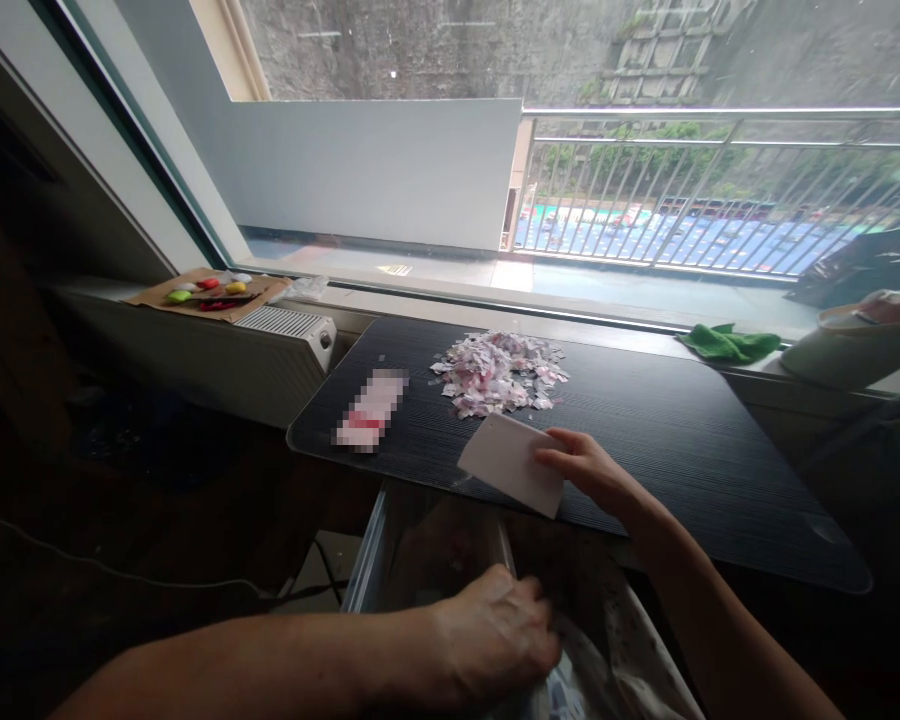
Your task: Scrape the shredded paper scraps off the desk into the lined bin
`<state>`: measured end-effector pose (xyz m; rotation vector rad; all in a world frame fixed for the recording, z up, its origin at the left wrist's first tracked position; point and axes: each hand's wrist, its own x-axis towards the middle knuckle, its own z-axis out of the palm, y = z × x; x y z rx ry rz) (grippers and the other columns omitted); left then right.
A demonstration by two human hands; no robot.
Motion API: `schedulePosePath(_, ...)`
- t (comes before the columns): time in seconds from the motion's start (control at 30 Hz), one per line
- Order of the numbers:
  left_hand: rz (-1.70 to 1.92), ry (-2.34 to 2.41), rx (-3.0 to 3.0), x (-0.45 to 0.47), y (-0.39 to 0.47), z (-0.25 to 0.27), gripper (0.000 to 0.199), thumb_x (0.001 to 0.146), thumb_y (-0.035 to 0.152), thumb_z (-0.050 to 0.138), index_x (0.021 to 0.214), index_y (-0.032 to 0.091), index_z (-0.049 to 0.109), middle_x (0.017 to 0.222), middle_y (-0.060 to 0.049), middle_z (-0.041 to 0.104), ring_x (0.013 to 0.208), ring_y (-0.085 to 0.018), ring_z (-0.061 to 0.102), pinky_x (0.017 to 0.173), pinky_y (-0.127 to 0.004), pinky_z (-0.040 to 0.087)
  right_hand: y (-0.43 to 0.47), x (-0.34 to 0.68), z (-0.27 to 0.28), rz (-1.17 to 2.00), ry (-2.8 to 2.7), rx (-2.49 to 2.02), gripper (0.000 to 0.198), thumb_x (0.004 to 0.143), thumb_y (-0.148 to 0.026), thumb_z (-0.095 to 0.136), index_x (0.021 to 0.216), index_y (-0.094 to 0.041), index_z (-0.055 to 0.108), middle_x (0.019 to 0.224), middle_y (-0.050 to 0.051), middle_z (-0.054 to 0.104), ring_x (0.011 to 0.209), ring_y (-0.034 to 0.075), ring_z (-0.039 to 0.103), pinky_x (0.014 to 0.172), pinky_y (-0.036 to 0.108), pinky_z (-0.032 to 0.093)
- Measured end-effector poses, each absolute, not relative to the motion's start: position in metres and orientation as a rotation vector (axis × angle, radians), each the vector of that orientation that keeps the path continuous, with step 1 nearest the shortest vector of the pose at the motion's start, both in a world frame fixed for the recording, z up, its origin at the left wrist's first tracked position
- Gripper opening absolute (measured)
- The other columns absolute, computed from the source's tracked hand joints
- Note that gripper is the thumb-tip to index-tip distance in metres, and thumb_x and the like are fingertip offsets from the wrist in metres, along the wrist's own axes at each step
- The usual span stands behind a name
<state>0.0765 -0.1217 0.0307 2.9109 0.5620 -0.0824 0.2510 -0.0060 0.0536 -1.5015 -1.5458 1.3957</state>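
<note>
Two bare hands are at work by a dark tabletop (667, 430), which stands close to a window. The right hand (585, 465) grasps a white card (504, 462) by its right side, with the thumb and fingers pinched on it. This card is tilted above the front part of the tabletop, and its lower right corner reaches about the front edge. Just behind the card lies a loose pile of small paper pieces (491, 370), pale with some pink and grey. To the left of the pile there is a pinkish strip (379, 405) with a red band, too blurred to read.

The left hand (506, 630) is lower, in front of the tabletop, with curled fingers and the knuckles up. It is near a clear plastic box (369, 555), but the fingertips are hidden, so I cannot tell whether it grasps the box or another thing.

On the window sill at right, a green cloth (727, 343) lies beside a pale bucket (832, 357). At left, a brown sheet (150, 290) with several small coloured things rests near a white radiator (320, 345).
</note>
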Motion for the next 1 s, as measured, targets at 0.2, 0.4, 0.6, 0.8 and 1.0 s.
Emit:
schedulePosePath(0.2, -0.172, 0.600, 2.901, 0.076, -0.121, 0.034, 0.009, 0.087, 0.018, 0.061, 0.078, 0.015, 0.060, 0.075, -0.004, 0.059, 0.075, -0.020, 0.054, 0.050, -0.032, 0.031, 0.010, 0.265, 0.058, 0.648, -1.618, -1.737, 0.022, 0.073, -0.033, 0.056, 0.088, -0.019, 0.066, 0.075, 0.004, 0.068, 0.068, 0.019, 0.060, 0.060, 0.028, 0.044)
schedulePosePath(0.4, -0.162, 0.572, 2.926, 0.077, -0.121, 0.037, 0.011, 0.087, 0.018, 0.062, 0.077, 0.014, 0.061, 0.075, -0.005, 0.061, 0.074, -0.019, 0.055, 0.048, -0.031, 0.027, 0.012, 0.257, 0.057, 0.645, -1.783, -1.653, 0.019, 0.076, -0.030, 0.057, 0.089, -0.022, 0.068, 0.079, 0.003, 0.071, 0.069, 0.018, 0.063, 0.061, 0.027, 0.046)
schedulePosePath(0.6, -0.170, 0.584, 2.911, 0.076, -0.119, 0.040, 0.009, 0.087, 0.016, 0.062, 0.078, 0.014, 0.062, 0.076, -0.005, 0.061, 0.075, -0.019, 0.055, 0.048, -0.032, 0.029, 0.017, 0.248, 0.062, 0.572, -1.816, -1.620, 0.017, 0.081, -0.026, 0.055, 0.095, -0.022, 0.066, 0.093, 0.005, 0.075, 0.082, 0.021, 0.068, 0.073, 0.031, 0.049)
schedulePosePath(0.8, -0.126, 0.573, 2.887, 0.073, -0.121, 0.039, 0.005, 0.088, 0.016, 0.060, 0.085, 0.014, 0.062, 0.085, -0.005, 0.063, 0.085, -0.020, 0.056, 0.057, -0.031, 0.036, 0.009, 0.240, 0.076, 0.466, -1.965, -1.677, 0.016, 0.082, -0.027, 0.055, 0.095, -0.025, 0.065, 0.096, 0.005, 0.075, 0.085, 0.023, 0.068, 0.073, 0.030, 0.046)
schedulePosePath(1.0, -0.054, 0.556, 2.908, 0.071, -0.122, 0.033, 0.004, 0.088, 0.016, 0.061, 0.085, 0.014, 0.061, 0.085, -0.006, 0.063, 0.085, -0.020, 0.055, 0.060, -0.031, 0.034, 0.006, 0.241, 0.087, 0.309, -2.078, -1.785, 0.016, 0.084, -0.025, 0.051, 0.092, -0.023, 0.065, 0.089, 0.007, 0.075, 0.078, 0.023, 0.067, 0.066, 0.028, 0.041)
